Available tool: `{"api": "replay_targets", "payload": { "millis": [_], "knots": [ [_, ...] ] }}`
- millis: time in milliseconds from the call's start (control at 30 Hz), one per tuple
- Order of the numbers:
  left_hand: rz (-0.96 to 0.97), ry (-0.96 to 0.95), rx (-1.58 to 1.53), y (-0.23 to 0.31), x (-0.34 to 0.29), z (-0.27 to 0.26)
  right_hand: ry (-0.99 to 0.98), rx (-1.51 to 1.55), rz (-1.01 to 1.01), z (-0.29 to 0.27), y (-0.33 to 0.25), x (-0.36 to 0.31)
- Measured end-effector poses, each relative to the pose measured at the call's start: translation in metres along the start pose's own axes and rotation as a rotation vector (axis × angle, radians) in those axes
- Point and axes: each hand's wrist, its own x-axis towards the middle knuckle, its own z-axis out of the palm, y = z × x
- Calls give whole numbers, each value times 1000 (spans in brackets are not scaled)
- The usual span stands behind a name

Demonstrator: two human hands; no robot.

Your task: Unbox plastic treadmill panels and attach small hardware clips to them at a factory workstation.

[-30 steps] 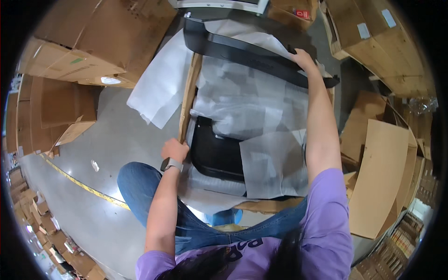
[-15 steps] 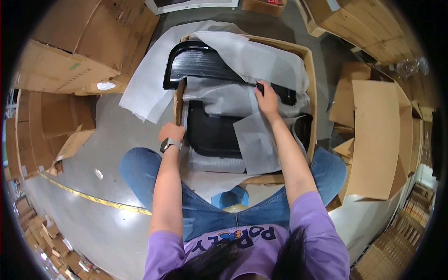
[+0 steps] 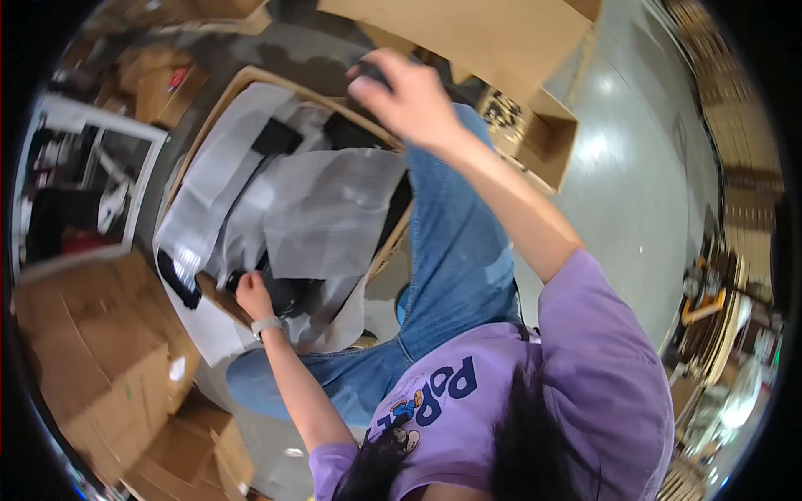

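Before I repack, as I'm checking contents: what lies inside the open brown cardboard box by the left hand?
Translucent white packing sheets show on top, with parts of dark black panels among them. The panels' full outlines and anything beneath are covered.

Right forearm (image 3: 514,196) extends from right of centre to upper centre of the frame. Right hand (image 3: 411,98), slightly blurred: thumb and fingers curled in a grip. Left forearm (image 3: 302,388) angles up-left from lower centre. Left hand (image 3: 253,297): left of centre, fingers bent.

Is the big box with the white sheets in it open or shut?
Open: no lid covers the cardboard box, and white sheets and black parts show inside.
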Motion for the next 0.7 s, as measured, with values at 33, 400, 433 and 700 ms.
{"api": "replay_targets", "payload": {
  "millis": [33,400,433,700],
  "knots": [
    [102,-71,107,5,-6,9,166,0,82,-30,20,-10],
    [-35,-349,-25,1,-24,35,-66,286,1575,-121,295,-259],
    [-141,-358,-56,-5,-22,33,-66,161,1519,-116,310,-259],
    [-76,-565,-118,57,-27,40,-344,-708,1017,-100,369,-194]
  ]
}}
